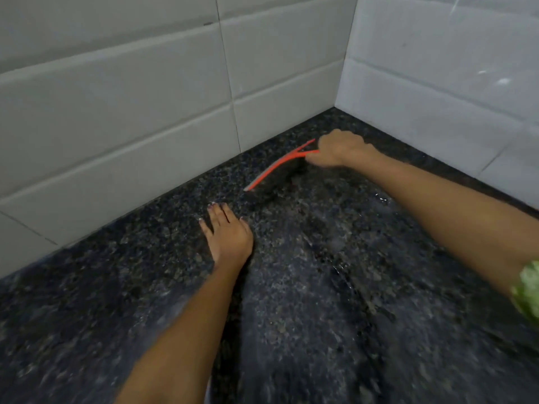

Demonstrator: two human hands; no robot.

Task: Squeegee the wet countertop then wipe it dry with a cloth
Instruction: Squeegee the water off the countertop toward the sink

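Observation:
A dark speckled granite countertop [306, 287] fills the lower view, wet with streaks and small drops. My right hand [341, 148] grips the handle of an orange squeegee [274, 169] near the back corner; its blade lies against the counter and runs down to the left. My left hand [229, 233] rests flat on the counter with straight fingers, a little in front and to the left of the blade's end. No cloth is in view.
White tiled walls [145, 112] rise behind the counter and on the right [437, 83], meeting in a corner. A green patterned sleeve [529, 290] shows at the right edge on my right arm.

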